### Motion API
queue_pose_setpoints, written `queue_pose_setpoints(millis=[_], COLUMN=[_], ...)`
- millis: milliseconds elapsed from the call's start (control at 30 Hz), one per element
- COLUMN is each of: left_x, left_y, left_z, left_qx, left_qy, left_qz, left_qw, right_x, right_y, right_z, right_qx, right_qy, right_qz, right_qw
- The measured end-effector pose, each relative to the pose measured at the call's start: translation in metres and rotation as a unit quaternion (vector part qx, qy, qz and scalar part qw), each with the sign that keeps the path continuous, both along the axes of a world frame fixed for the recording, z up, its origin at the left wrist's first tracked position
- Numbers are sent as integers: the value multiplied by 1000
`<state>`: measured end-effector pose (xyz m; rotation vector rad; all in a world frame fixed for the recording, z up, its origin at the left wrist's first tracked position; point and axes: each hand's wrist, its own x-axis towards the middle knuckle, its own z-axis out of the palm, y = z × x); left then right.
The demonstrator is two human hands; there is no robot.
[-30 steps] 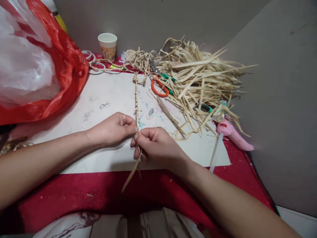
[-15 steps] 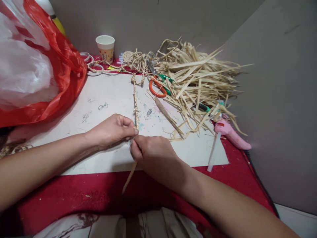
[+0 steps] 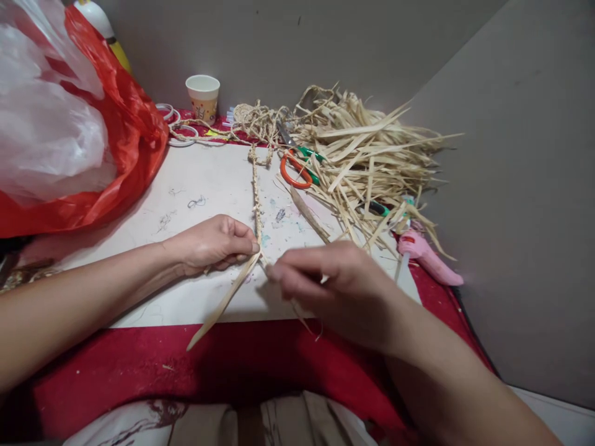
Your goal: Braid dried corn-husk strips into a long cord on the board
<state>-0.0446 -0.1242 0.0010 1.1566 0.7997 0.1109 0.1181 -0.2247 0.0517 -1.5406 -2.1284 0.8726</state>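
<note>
Standing at the upper left of centre, one paper cup [image 3: 203, 102] shows no visible contents; one red-and-white plastic bag [image 3: 134, 142] fills the upper left, its contents unclear; one pair of scissors [image 3: 297, 170] and one pink glue gun [image 3: 430, 259] lie right of centre; a white board [image 3: 199, 179] covers part of the red surface [image 3: 139, 359] before grey walls [image 3: 260, 49]; at centre, the left hand [image 3: 218, 244] pinches the braid [image 3: 255, 192], the right hand [image 3: 330, 282] grips a loose strand [image 3: 264, 261]

Right hand [image 3: 337, 288] looks somewhat blurred; left edge crops plastic bag [image 3: 51, 130]
</note>
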Motion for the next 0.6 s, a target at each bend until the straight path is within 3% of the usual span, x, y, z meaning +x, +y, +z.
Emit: queue_pose_setpoints(millis=[100, 333, 600], left_x=[0, -1, 1], left_y=[0, -2, -9], left_z=[0, -3, -1], left_qx=[-11, -43, -16], left_qy=[-16, -45, -25], left_qz=[2, 22, -14], left_qw=[1000, 998, 999], right_x=[13, 13, 16], right_y=[14, 28, 26], right_z=[-9, -34, -38], right_qx=[-17, -167, -155], right_qy=[43, 86, 44], right_qz=[-99, -62, -43], right_qw=[994, 980, 986])
